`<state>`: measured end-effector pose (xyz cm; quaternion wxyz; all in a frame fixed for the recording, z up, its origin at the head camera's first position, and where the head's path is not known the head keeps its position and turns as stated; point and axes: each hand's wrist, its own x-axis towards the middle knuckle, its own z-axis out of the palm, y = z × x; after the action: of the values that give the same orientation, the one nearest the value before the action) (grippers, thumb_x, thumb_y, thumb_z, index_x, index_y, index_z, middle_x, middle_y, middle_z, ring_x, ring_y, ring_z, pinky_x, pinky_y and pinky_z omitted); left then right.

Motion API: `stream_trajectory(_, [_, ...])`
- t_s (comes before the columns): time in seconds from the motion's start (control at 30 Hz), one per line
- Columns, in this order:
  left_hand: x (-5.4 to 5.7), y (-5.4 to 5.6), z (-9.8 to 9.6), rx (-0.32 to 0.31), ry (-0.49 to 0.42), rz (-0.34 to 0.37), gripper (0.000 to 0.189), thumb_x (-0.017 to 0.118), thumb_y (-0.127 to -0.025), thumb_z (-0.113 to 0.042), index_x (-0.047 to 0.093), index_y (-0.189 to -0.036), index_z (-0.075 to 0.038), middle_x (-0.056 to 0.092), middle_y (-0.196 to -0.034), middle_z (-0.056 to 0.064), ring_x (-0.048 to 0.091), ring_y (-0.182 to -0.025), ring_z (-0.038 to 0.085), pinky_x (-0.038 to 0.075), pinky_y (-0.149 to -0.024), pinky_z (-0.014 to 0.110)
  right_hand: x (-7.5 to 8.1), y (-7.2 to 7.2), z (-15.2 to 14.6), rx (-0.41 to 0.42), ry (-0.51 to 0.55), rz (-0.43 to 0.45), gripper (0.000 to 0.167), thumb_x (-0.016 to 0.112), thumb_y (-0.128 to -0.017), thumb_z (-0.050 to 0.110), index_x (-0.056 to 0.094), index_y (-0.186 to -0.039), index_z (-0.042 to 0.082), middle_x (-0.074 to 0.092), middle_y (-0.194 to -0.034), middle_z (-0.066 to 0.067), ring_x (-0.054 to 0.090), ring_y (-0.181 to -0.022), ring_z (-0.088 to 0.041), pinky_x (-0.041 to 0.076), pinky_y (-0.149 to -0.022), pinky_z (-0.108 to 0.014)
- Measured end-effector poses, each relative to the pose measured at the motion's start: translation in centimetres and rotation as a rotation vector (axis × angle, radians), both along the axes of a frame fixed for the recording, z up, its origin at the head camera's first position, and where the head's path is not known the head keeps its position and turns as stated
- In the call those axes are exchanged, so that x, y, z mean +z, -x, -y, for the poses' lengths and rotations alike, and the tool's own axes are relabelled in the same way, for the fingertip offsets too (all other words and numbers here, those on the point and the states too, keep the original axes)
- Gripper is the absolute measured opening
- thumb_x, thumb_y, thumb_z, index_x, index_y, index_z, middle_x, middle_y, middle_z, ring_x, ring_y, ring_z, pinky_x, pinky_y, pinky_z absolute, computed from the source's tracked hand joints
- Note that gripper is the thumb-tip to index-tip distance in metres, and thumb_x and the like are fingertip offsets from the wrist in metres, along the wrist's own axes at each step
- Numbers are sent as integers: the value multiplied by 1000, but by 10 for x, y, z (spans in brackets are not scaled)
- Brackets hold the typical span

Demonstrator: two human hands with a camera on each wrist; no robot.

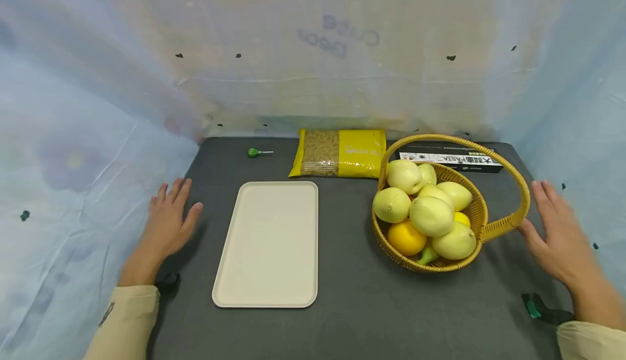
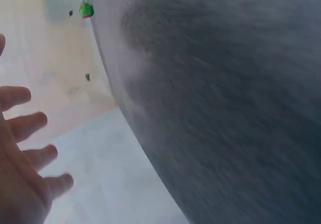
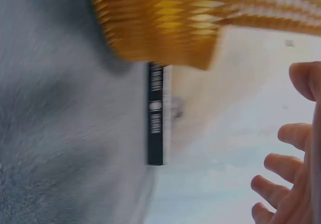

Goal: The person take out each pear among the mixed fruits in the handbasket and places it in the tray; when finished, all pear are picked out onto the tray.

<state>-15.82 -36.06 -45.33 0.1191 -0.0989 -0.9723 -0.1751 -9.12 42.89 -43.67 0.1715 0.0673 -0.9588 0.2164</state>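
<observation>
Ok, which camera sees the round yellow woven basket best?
The head view: it shows the basket sharply, with its whole arched handle in frame. The right wrist view catches only a blurred part; the left wrist view shows none.

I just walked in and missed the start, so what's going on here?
Nothing is being held right now. Someone's left hand is spread to the left of a white tray, and their right hand is close beside the handle of a wicker basket heaped with pale yellow-green fruit. Toward the table's far edge lie a green lollipop, a yellow pasta bag and a pasta box.
</observation>
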Motion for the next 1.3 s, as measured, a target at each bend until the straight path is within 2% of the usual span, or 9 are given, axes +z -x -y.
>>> stream_trajectory(0.2, [2, -27, 10, -34, -176, -124, 65, 59, -113, -26, 38, -169, 1, 37, -170, 36, 29, -156, 65, 21, -126, 80, 27, -46, 29, -128, 129, -75, 83, 56, -113, 44, 16, -178, 12, 9, -184, -20, 7, -170, -49, 1, -134, -73])
stream_trajectory(0.3, [6, -41, 12, -24, -226, -149, 65, 63, -111, -22, 41, -170, -8, 42, -170, 29, 37, -157, 58, 25, -134, 65, 41, -67, 49, -145, 244, -145, 79, 63, -112, 34, 23, -177, 16, 18, -184, -14, 14, -173, -30, 7, -140, -57])
stream_trajectory(0.43, [14, -47, 9, -16, -289, -156, 64, 67, -109, -19, 46, -169, -23, 50, -168, 21, 48, -157, 28, 29, -128, 17, 53, -88, 73, -56, 413, -218, 79, 69, -105, 1, 33, -174, 12, 33, -180, -3, 30, -164, -4, 17, -136, -20])
stream_trajectory(0.57, [17, -36, 3, -65, -335, -115, 65, 70, -107, -15, 48, -168, -25, 52, -167, 18, 45, -151, -2, 29, -109, -1, 61, -97, 88, 129, 475, -235, 79, 71, -95, -17, 41, -167, -3, 43, -175, -6, 42, -157, -4, 27, -129, -14])
stream_trajectory(0.63, [17, -27, -2, -95, -336, -60, 65, 70, -108, -15, 48, -168, -22, 51, -168, 17, 46, -154, 7, 36, -110, 4, 67, -97, 94, 194, 456, -208, 81, 74, -90, -21, 44, -164, -6, 46, -173, -8, 44, -157, -5, 29, -128, -14])
stream_trajectory(0.73, [18, -12, -10, -121, -317, 37, 64, 69, -109, -18, 48, -168, -21, 49, -169, 19, 53, -151, 41, 53, -119, 37, 75, -92, 103, 223, 402, -144, 92, 80, -80, -26, 48, -163, -3, 48, -172, -9, 44, -156, -4, 30, -125, -12])
stream_trajectory(0.87, [21, 11, -22, -169, -286, 146, 61, 67, -111, -26, 47, -168, -16, 46, -170, 24, 52, -145, 59, 46, -111, 78, 77, -79, 112, 271, 372, -110, 103, 86, -67, -29, 52, -160, -2, 54, -166, -15, 50, -152, -5, 37, -121, -11])
stream_trajectory(1.0, [25, 30, -32, -207, -252, 220, 64, 67, -111, -28, 44, -169, -11, 43, -171, 28, 49, -148, 57, 43, -114, 79, 68, -60, 118, 329, 369, -125, 102, 90, -63, -27, 57, -157, -4, 60, -160, -17, 56, -148, -7, 43, -116, -11])
stream_trajectory(1.3, [20, 59, -46, -207, -151, 430, 68, 67, -111, -21, 38, -173, -20, 37, -176, 21, 34, -160, 53, 36, -121, 78, 59, -29, 132, 282, 313, -49, 96, 97, -72, -8, 63, -157, 18, 67, -150, 16, 57, -137, 10, 41, -107, -1])
